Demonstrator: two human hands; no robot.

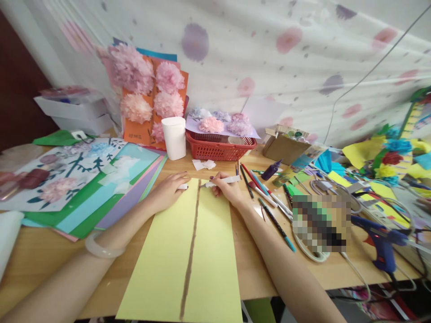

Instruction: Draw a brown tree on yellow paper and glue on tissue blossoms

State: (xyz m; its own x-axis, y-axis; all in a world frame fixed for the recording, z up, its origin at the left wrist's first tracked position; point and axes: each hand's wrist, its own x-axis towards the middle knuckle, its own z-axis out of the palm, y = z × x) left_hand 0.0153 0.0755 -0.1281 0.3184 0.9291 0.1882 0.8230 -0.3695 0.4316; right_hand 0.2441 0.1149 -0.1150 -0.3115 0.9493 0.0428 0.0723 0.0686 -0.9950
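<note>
A long sheet of yellow paper (212, 251) lies on the table, with a brown line (191, 258) running down its middle. In my right hand (226, 188) is a white marker (230, 179), its tip close to the far end of the line. My left hand (170, 190) rests on the sheet's far left edge, fingers curled. A small white marker cap (182, 186) sticks out from those fingers; how they grip it is partly hidden.
Left lie coloured sheets (114, 215) and a flower picture (57, 179). Behind stand a white paper roll (174, 139), a red basket (220, 150) and flower cards (168, 96). To the right are scattered pens (276, 224), a purple bottle (271, 170), cables and a blue glue gun (382, 242).
</note>
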